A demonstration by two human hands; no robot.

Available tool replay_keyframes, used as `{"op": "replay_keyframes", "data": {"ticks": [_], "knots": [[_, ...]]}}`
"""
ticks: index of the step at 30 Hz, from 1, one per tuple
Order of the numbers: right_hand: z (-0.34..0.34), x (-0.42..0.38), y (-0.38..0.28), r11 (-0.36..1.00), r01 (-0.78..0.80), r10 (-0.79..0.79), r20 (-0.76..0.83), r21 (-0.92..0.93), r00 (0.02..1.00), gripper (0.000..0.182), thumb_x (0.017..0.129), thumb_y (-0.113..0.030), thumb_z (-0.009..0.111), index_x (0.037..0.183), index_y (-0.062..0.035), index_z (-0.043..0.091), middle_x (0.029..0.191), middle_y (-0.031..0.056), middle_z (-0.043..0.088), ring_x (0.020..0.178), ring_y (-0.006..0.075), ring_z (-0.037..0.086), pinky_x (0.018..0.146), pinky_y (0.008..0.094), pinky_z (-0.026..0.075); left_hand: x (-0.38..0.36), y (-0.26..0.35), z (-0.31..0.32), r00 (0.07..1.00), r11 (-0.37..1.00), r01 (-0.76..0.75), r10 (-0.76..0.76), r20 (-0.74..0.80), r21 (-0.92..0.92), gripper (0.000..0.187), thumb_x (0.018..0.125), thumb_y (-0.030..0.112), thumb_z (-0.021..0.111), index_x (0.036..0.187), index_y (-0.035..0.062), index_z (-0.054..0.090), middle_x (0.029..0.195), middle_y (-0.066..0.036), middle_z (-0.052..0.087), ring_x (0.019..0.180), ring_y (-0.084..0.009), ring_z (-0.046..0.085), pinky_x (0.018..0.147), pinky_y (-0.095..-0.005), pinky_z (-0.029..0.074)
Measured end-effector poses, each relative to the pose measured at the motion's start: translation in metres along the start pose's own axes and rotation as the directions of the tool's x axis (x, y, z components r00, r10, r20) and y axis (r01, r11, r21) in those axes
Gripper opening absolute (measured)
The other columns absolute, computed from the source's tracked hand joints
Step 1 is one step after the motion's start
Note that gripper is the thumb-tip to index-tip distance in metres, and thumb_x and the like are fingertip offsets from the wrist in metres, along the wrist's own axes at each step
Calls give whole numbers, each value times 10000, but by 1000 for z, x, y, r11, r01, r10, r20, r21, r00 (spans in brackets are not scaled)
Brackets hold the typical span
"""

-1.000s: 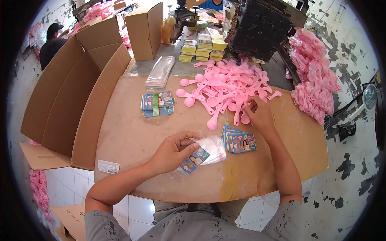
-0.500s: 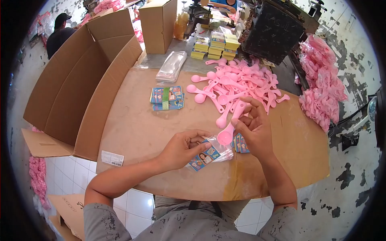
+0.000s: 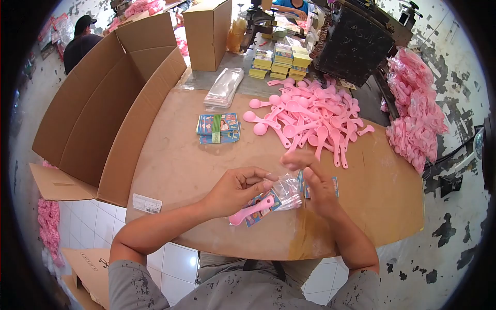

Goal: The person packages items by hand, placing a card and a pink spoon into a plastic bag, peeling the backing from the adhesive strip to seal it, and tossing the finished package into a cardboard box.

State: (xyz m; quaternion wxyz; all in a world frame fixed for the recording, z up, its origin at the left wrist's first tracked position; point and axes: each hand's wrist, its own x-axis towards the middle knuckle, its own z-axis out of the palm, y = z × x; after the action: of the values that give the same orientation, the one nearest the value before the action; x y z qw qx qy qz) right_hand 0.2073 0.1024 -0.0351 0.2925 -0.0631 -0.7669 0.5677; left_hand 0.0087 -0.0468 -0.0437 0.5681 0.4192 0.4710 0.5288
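Spoon in bag: pink spoon [image 3: 251, 211] lies inside clear bag [image 3: 281, 195] w/ printed card, bowl end toward person, just below left hand's fingertips; bag rests on desk [image 3: 175, 165] btwn both hands.
Left hand: left hand [image 3: 235, 190] pinches bag's mouth, thumb + fingers closed on the plastic, spoon handle running under it.
Right hand: right hand [image 3: 315, 183] at bag's far end, fingers half-curled and touching plastic; looks blurred, can't tell if it truly grips.
Card stack: printed cards [image 3: 330, 185] partly hidden under right hand, touching desk.
Spoon pile: loose pink spoons [image 3: 310, 116] heaped just beyond right hand, toward desk's far edge.
Banded cards: card bundle [image 3: 218, 127] w/ green band, beyond left hand, apart from pile.
Bag stock: stack of clear bags [image 3: 223, 88] farther out past bundle.
Boxes: open carton [image 3: 103, 108] stands well left of left hand; closed carton [image 3: 207, 33] far beyond it.
Far side: yellow packs [image 3: 281, 62] + dark machine [image 3: 356, 46] behind spoon pile.
Right of desk: bagged pink spoons [image 3: 416, 113] heaped well right of right hand.
Others: person in cap [image 3: 82, 36] far left, back turned.
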Motion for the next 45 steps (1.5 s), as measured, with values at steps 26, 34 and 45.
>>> {"op": "replay_keyframes", "data": {"ticks": [26, 34, 45], "knots": [[22, 21, -88, 851, 156, -217, -65, -502, 974, 152, 880, -59, 789, 1017, -54, 724, 929, 66, 668, 802, 202, 672, 626, 324, 506, -21, 11, 21, 923, 907, -384, 383, 38, 174, 339, 1039, 16, 590, 1376, -20, 590, 1124, -157, 768, 1080, -192, 745, 911, -293, 592], [30, 23, -78, 265, 389, -434, 252, -882, 865, 234, 788, -123, 801, 993, -52, 713, 1108, 77, 667, 1059, 236, 655, 899, 393, 475, -26, 19, 21, 910, 869, -376, 411, -47, 320, 339, 1033, 2, 607, 1365, -62, 584, 989, -119, 786, 943, -173, 765, 791, -272, 606], [-9, 24, -70, 580, 102, -273, -76, -808, 959, 85, 891, -72, 689, 960, -37, 653, 955, 62, 631, 899, 179, 615, 772, 341, 452, -21, 14, 18, 912, 768, -363, 409, 32, 529, 363, 1029, 49, 635, 1385, -9, 592, 962, -121, 796, 875, -153, 770, 712, -284, 605]]}}
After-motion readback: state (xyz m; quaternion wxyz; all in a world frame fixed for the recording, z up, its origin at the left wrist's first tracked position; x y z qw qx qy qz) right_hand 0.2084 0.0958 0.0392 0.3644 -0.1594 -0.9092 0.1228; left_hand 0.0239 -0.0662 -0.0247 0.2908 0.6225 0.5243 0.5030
